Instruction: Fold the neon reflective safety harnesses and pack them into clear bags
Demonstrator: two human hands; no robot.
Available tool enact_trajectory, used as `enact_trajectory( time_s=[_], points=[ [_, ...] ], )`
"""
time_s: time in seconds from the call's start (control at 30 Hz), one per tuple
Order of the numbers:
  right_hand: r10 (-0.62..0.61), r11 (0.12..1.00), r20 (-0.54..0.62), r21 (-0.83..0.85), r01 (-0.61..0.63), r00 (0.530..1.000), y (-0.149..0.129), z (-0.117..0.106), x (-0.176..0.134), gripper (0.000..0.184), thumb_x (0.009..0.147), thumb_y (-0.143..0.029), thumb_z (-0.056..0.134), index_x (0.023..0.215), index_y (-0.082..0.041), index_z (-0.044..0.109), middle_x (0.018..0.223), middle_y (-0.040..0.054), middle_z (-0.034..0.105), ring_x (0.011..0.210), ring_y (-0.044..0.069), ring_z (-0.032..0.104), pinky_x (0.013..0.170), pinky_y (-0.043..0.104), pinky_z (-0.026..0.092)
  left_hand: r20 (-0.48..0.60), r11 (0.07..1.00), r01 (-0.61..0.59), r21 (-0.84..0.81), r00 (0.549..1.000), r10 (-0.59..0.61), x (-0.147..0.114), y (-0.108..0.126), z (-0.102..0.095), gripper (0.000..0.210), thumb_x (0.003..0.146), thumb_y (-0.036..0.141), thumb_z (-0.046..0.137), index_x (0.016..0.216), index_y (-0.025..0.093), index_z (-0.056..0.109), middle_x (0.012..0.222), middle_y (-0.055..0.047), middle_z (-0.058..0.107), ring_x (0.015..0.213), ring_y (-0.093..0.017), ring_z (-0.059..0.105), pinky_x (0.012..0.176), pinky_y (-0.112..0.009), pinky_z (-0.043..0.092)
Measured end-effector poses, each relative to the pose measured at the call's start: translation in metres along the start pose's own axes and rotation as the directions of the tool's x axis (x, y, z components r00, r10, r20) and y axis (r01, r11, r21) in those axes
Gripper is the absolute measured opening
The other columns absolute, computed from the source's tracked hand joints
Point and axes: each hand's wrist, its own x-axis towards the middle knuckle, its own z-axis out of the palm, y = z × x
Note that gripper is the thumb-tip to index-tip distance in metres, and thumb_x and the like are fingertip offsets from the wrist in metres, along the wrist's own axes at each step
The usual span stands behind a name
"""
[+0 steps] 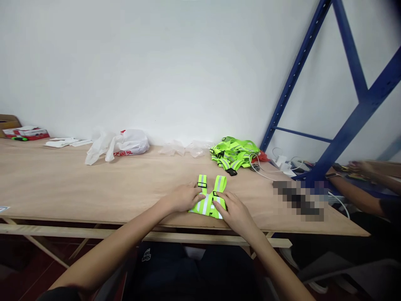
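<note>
A folded neon-yellow reflective vest (206,205) with silver stripes lies flat on the wooden table in front of me. Two strap loops with black buckles point away from me. My left hand (184,198) grips its left side, thumb and fingertips at the base of the left strap. On the opposite side, my right hand (234,210) holds the right edge, with fingertips by the right strap's buckle and the thumb lower on the fabric. Beyond the hands, a tangled pile of similar reflective vests (234,151) rests near the wall, a black clip hanging at its front.
Clear plastic bags (184,148) and a white plastic bag (133,142) lie along the wall. A red-and-white box (26,133) stands far left. White cables cross the right side beside a blue metal frame (344,129). Another person's arm (354,194) reaches in at right.
</note>
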Motion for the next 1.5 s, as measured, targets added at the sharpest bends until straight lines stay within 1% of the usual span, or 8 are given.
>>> enact_trajectory(
  time_s=[0.1, 0.23, 0.43, 0.67, 0.8, 0.93, 1.1, 1.5],
  points=[
    [-0.026, 0.993, 0.035, 0.114, 0.022, 0.999, 0.003, -0.002, 0.004, 0.033, 0.096, -0.038, 0.051, 0.119, -0.02, 0.067, 0.118, 0.0117, 0.071, 0.112, 0.028, 0.064, 0.098, 0.043, 0.05, -0.016, 0.997, -0.048, -0.057, 0.999, 0.047, -0.001, -0.001, -0.001, 0.04, 0.102, 0.04, 0.035, 0.101, 0.016, 0.066, 0.118, -0.015, 0.064, 0.106, -0.029, 0.062, 0.094, -0.041, 0.047],
    [-0.04, 0.97, 0.126, 0.243, 0.008, 0.991, 0.001, -0.008, 0.004, 0.037, 0.097, -0.039, 0.05, 0.126, -0.02, 0.062, 0.127, 0.0116, 0.068, 0.116, 0.027, 0.064, 0.1, 0.042, 0.05, 0.068, 0.989, -0.007, -0.146, 0.998, 0.017, -0.012, 0.009, -0.007, 0.04, 0.104, 0.041, 0.03, 0.102, 0.016, 0.062, 0.1, -0.012, 0.069, 0.093, -0.027, 0.066, 0.084, -0.038, 0.049],
    [-0.052, 0.973, 0.21, 0.229, 0.003, 0.976, -0.017, -0.015, -0.006, 0.043, 0.1, -0.036, 0.045, 0.14, -0.02, 0.043, 0.132, 0.0141, 0.063, 0.113, 0.027, 0.065, 0.091, 0.042, 0.054, -0.029, 0.976, 0.09, -0.198, 0.995, -0.097, -0.037, 0.023, -0.004, 0.03, 0.104, 0.04, 0.033, 0.116, 0.018, 0.049, 0.1, -0.01, 0.069, 0.086, -0.025, 0.066, 0.074, -0.034, 0.047],
    [-0.148, 0.985, 0.258, 0.129, 0.118, 0.955, -0.018, -0.017, -0.013, 0.053, 0.088, -0.041, 0.067, 0.135, -0.021, 0.051, 0.145, 0.0158, 0.05, 0.128, 0.029, 0.056, 0.1, 0.044, 0.051, -0.19, 0.998, 0.039, -0.041, 0.981, -0.046, -0.024, 0.016, 0.013, 0.015, 0.102, 0.031, 0.046, 0.098, 0.019, 0.054, 0.102, -0.007, 0.065, 0.092, -0.023, 0.062, 0.078, -0.032, 0.047],
    [-0.186, 0.977, 0.223, 0.148, 0.155, 0.957, -0.011, -0.018, -0.016, 0.06, 0.085, -0.041, 0.072, 0.139, -0.023, 0.052, 0.145, 0.0152, 0.053, 0.132, 0.029, 0.054, 0.105, 0.045, 0.049, -0.206, 0.996, -0.013, 0.084, 0.978, 0.03, -0.03, 0.021, 0.012, 0.027, 0.102, 0.037, 0.047, 0.085, 0.018, 0.056, 0.091, -0.008, 0.064, 0.091, -0.024, 0.06, 0.08, -0.035, 0.047],
    [-0.232, 0.965, 0.207, 0.175, 0.197, 0.951, -0.009, -0.023, -0.022, 0.057, 0.084, -0.038, 0.074, 0.135, -0.022, 0.056, 0.135, 0.014, 0.062, 0.128, 0.03, 0.057, 0.104, 0.046, 0.049, -0.166, 0.992, -0.118, 0.036, 0.979, 0.122, -0.053, 0.03, 0.013, 0.039, 0.09, 0.056, 0.063, 0.1, 0.018, 0.06, 0.102, -0.011, 0.065, 0.098, -0.028, 0.061, 0.085, -0.038, 0.049],
    [-0.264, 0.951, 0.205, 0.22, 0.218, 0.942, -0.012, -0.03, -0.026, 0.043, 0.087, -0.03, 0.069, 0.128, -0.023, 0.06, 0.13, 0.0107, 0.067, 0.121, 0.027, 0.062, 0.101, 0.042, 0.051, -0.143, 0.989, -0.104, -0.108, 0.986, 0.088, -0.074, 0.035, 0.014, 0.03, 0.095, 0.031, 0.059, 0.123, 0.021, 0.056, 0.117, -0.012, 0.065, 0.11, -0.028, 0.062, 0.093, -0.038, 0.049],
    [-0.071, 0.864, 0.277, 0.498, -0.079, 0.958, -0.004, -0.026, 0.018, 0.023, 0.087, -0.038, 0.064, 0.1, -0.02, 0.07, 0.102, 0.0046, 0.075, 0.093, 0.026, 0.068, 0.087, 0.039, 0.055, -0.028, 0.932, 0.004, -0.361, 0.999, -0.016, -0.026, 0.012, -0.021, 0.029, 0.095, 0.038, 0.05, 0.103, 0.017, 0.067, 0.105, -0.008, 0.072, 0.092, -0.024, 0.064, 0.085, -0.033, 0.047]
  ],
)
